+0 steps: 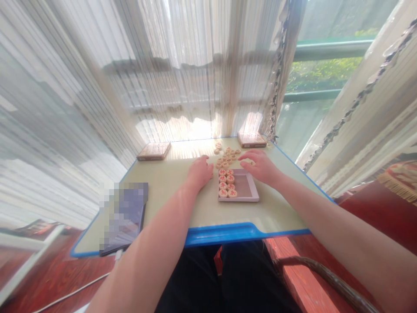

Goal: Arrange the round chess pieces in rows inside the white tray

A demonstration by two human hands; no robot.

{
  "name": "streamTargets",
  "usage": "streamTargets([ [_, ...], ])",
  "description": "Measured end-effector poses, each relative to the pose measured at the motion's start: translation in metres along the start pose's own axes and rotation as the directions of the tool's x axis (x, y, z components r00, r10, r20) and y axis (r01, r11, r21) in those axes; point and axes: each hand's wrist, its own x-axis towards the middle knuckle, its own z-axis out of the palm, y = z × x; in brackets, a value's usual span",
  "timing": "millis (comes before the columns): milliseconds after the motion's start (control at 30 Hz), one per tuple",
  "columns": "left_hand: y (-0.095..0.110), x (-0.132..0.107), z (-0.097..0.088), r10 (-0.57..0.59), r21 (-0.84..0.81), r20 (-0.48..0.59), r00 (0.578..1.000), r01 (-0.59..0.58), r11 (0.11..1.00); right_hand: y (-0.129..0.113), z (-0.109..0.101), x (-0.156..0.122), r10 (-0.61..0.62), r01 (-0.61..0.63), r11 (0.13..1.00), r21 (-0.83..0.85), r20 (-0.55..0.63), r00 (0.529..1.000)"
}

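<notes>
A shallow grey tray (249, 191) lies on a pale green table (169, 187) with a blue rim. Two columns of round wooden game pieces (227, 182) with red marks fill its left part. More loose pieces (227, 157) lie scattered just beyond the tray. My left hand (199, 171) rests beside the tray's left edge, fingers curled with the fingertips hidden. My right hand (259, 165) hovers over the tray's far right corner, fingers bent down at a piece near the loose ones.
A wooden box half (153, 151) sits at the far left of the table, another (251, 139) at the far right. A dark flat device (125, 219) lies at the near left corner. Sheer curtains surround the table. A red wooden bench is below.
</notes>
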Motion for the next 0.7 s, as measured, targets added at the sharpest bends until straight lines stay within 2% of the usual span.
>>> streamTargets([
  [67,-0.001,0.003,0.000,-0.012,-0.006,0.008,1.000,0.012,1.000,0.008,0.001,0.017,0.051,-0.053,0.998,0.016,0.111,0.993],
  [133,-0.002,0.008,0.001,-0.033,0.003,0.014,0.999,0.033,0.999,0.014,0.005,0.036,0.048,-0.043,0.999,-0.028,0.185,0.982],
  [267,-0.003,0.015,0.001,-0.116,0.029,0.013,0.993,0.116,0.993,0.024,0.021,0.072,0.043,-0.006,0.990,-0.142,0.256,0.966],
  [367,-0.003,0.017,0.001,-0.104,0.036,-0.001,0.995,0.104,0.994,0.029,0.035,0.093,0.032,0.031,0.970,-0.242,0.254,0.967],
  [467,-0.003,0.017,0.003,-0.096,0.074,-0.029,0.995,0.098,0.992,0.032,0.048,0.105,0.157,-0.082,0.944,-0.321,0.216,0.964],
  [533,-0.002,0.018,0.003,-0.109,0.101,-0.043,0.993,0.113,0.988,0.034,0.055,0.107,0.196,-0.116,0.934,-0.338,0.212,0.958],
  [700,0.002,0.019,0.002,-0.115,0.130,-0.038,0.993,0.119,0.984,0.039,0.061,0.104,0.179,-0.103,0.941,-0.324,0.214,0.960],
])
